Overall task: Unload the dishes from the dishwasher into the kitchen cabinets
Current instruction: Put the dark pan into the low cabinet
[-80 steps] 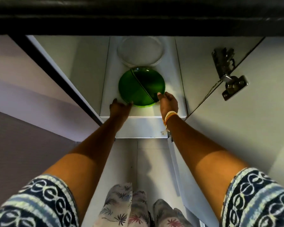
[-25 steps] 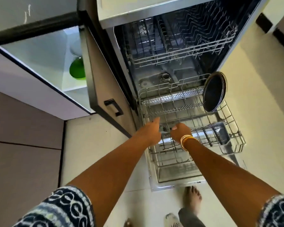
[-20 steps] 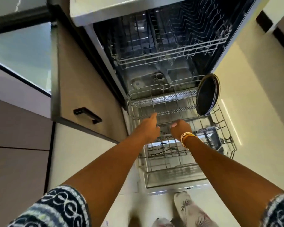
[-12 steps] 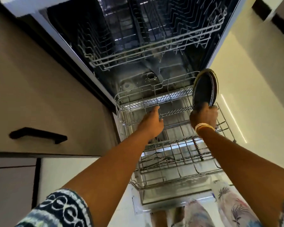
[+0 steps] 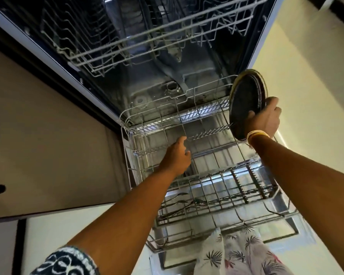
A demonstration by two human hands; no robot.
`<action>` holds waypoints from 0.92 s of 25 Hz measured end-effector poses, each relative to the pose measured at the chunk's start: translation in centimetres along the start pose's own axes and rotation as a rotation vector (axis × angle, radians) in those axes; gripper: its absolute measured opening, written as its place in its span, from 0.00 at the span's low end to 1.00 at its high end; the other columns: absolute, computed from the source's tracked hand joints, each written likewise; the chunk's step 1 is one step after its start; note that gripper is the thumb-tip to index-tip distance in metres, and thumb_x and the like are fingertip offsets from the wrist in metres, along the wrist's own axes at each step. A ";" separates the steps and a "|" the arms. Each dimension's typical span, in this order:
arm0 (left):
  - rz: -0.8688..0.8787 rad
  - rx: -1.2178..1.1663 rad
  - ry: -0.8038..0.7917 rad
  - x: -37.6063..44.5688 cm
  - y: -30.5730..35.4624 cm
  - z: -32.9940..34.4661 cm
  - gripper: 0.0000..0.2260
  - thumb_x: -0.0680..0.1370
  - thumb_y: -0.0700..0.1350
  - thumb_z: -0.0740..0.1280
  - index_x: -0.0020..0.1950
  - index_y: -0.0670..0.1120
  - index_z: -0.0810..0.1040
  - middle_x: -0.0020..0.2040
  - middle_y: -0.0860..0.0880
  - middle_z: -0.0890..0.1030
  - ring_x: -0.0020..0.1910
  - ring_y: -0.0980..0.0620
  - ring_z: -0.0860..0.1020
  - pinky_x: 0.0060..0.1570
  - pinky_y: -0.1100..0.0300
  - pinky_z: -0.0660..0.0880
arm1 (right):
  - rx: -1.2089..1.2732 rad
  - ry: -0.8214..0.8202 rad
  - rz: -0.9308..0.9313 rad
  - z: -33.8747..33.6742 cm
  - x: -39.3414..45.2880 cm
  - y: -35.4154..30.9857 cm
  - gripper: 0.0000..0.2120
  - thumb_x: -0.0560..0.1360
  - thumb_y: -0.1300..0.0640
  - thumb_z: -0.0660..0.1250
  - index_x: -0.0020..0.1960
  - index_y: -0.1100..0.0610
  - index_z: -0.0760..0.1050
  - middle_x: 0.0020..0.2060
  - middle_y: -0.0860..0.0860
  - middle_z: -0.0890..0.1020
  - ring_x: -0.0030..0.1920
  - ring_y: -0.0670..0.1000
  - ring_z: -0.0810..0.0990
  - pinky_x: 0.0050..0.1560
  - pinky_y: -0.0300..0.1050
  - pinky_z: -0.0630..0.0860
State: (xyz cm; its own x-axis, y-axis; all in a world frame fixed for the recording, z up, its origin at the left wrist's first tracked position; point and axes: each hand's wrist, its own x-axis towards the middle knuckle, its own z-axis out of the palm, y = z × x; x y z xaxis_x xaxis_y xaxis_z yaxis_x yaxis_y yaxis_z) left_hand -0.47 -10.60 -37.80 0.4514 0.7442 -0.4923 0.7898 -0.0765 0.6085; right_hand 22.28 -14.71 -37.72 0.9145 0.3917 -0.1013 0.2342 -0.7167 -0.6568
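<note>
Since half a second ago the dark plate (image 5: 246, 104) has been taken up by the right hand (image 5: 266, 120) and raised slightly at the far right corner of the lower rack (image 5: 187, 171); a second ago it stood there untouched while both hands hovered over the rack's middle. Its lower edge is hidden behind the wrist, so whether it has cleared the tines cannot be told. This is judged to mean that one more dish is being removed, and a carry to a cabinet is what remains for it. The plate is held on edge, nearly upright, its dark face turned towards the rack. The right fingers (image 5: 271, 102) are wrapped over its back rim on the right side, while the thumb is pressed on the dark face near the lower edge, so the rim is pinched between them. The left hand (image 5: 176, 155) is kept low over the middle of the rack, well apart from the plate, its fingers loosely curled and nothing held in them. The upper rack (image 5: 157, 36) is seen without dishes, and some cutlery (image 5: 183, 199) is left lying in the near part of the lower rack.
</note>
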 end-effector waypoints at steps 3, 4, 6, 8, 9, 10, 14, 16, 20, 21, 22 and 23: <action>0.012 -0.017 -0.008 0.5 0.1 0.8 0.23 0.80 0.40 0.60 0.75 0.45 0.60 0.59 0.40 0.75 0.50 0.47 0.76 0.48 0.54 0.75 | -0.021 0.016 0.047 0.1 0.6 0.5 0.17 0.75 0.61 0.62 0.63 0.57 0.67 0.59 0.61 0.73 0.57 0.64 0.75 0.57 0.55 0.73; 0.011 -0.025 -0.007 0.7 0.3 0.9 0.23 0.80 0.40 0.60 0.75 0.45 0.60 0.60 0.41 0.75 0.51 0.48 0.76 0.48 0.54 0.75 | -0.037 0.030 0.033 0.0 0.6 0.6 0.15 0.75 0.61 0.62 0.62 0.58 0.69 0.59 0.60 0.74 0.56 0.63 0.76 0.56 0.54 0.74; 0.004 -0.049 -0.006 0.8 1.1 1.0 0.23 0.81 0.41 0.60 0.75 0.46 0.61 0.62 0.42 0.75 0.53 0.48 0.76 0.47 0.57 0.74 | -0.037 0.065 -0.010 -0.5 0.4 0.4 0.13 0.75 0.60 0.62 0.58 0.59 0.72 0.57 0.59 0.75 0.54 0.61 0.77 0.55 0.52 0.73; -0.002 -0.080 -0.004 0.6 2.0 0.8 0.22 0.81 0.41 0.60 0.75 0.46 0.62 0.62 0.42 0.75 0.55 0.47 0.76 0.48 0.59 0.71 | 0.006 0.094 -0.068 -1.4 -0.2 -0.6 0.12 0.75 0.58 0.62 0.57 0.59 0.73 0.55 0.57 0.76 0.53 0.59 0.77 0.53 0.51 0.74; -0.016 -0.097 -0.007 0.5 2.6 0.5 0.22 0.81 0.42 0.60 0.75 0.46 0.62 0.61 0.42 0.76 0.54 0.47 0.76 0.46 0.60 0.71 | 0.028 0.102 -0.100 -2.0 -0.4 -1.3 0.12 0.75 0.57 0.62 0.57 0.59 0.73 0.54 0.57 0.78 0.52 0.59 0.78 0.52 0.51 0.74; -0.037 -0.122 -0.012 0.4 3.2 0.2 0.22 0.81 0.42 0.60 0.75 0.46 0.61 0.60 0.42 0.76 0.51 0.47 0.77 0.42 0.61 0.71 | 0.040 0.103 -0.127 -2.7 -0.7 -2.0 0.13 0.75 0.56 0.61 0.58 0.58 0.73 0.53 0.56 0.80 0.51 0.59 0.78 0.51 0.51 0.75; -0.205 -0.173 -0.023 -0.3 6.5 -0.9 0.25 0.81 0.48 0.60 0.76 0.46 0.57 0.66 0.40 0.73 0.50 0.44 0.79 0.43 0.55 0.77 | 0.103 0.077 -0.109 -5.4 -1.5 -4.2 0.14 0.76 0.58 0.57 0.59 0.57 0.75 0.48 0.57 0.82 0.48 0.58 0.78 0.47 0.45 0.71; -0.345 -0.244 0.001 -0.8 8.0 -1.1 0.27 0.81 0.50 0.60 0.76 0.46 0.53 0.68 0.44 0.71 0.58 0.41 0.77 0.52 0.52 0.77 | 0.266 -0.035 -0.016 -5.9 -1.9 -4.9 0.13 0.75 0.61 0.58 0.56 0.57 0.78 0.45 0.52 0.80 0.46 0.53 0.76 0.48 0.42 0.70; -0.663 -0.955 0.227 0.2 6.3 -2.0 0.13 0.80 0.35 0.59 0.64 0.41 0.66 0.58 0.41 0.77 0.52 0.42 0.80 0.50 0.44 0.80 | 0.661 -0.291 0.255 -4.2 -1.4 -4.7 0.08 0.73 0.65 0.63 0.42 0.54 0.77 0.34 0.48 0.77 0.37 0.51 0.74 0.38 0.39 0.70; -0.669 -1.057 0.264 0.7 5.4 -2.3 0.10 0.79 0.31 0.56 0.58 0.38 0.69 0.55 0.39 0.78 0.52 0.42 0.80 0.51 0.41 0.79 | 0.644 -0.301 0.235 -3.7 -1.2 -4.4 0.04 0.74 0.61 0.65 0.42 0.55 0.77 0.35 0.49 0.77 0.38 0.51 0.74 0.39 0.40 0.70; -0.662 -1.097 0.283 1.1 4.5 -2.4 0.11 0.78 0.28 0.53 0.56 0.36 0.70 0.54 0.38 0.78 0.53 0.41 0.79 0.53 0.39 0.77 | 0.563 -0.287 0.185 -3.4 -0.8 -4.1 0.05 0.74 0.54 0.67 0.47 0.55 0.78 0.40 0.50 0.78 0.41 0.51 0.75 0.42 0.41 0.72; -0.666 -1.090 0.309 1.5 3.6 -2.3 0.14 0.77 0.27 0.51 0.57 0.35 0.71 0.54 0.38 0.78 0.53 0.40 0.79 0.55 0.38 0.76 | 0.440 -0.228 0.161 -3.1 0.1 -3.6 0.16 0.73 0.47 0.68 0.54 0.56 0.76 0.47 0.51 0.77 0.46 0.51 0.76 0.48 0.43 0.73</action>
State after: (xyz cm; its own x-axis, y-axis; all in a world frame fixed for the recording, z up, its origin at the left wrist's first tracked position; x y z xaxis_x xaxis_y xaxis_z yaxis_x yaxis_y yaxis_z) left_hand 2.15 -8.22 -34.90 -0.1204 0.5622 -0.8182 0.0189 0.8253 0.5643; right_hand 22.56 -13.93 -33.03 0.8210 0.4472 -0.3548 -0.1091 -0.4871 -0.8665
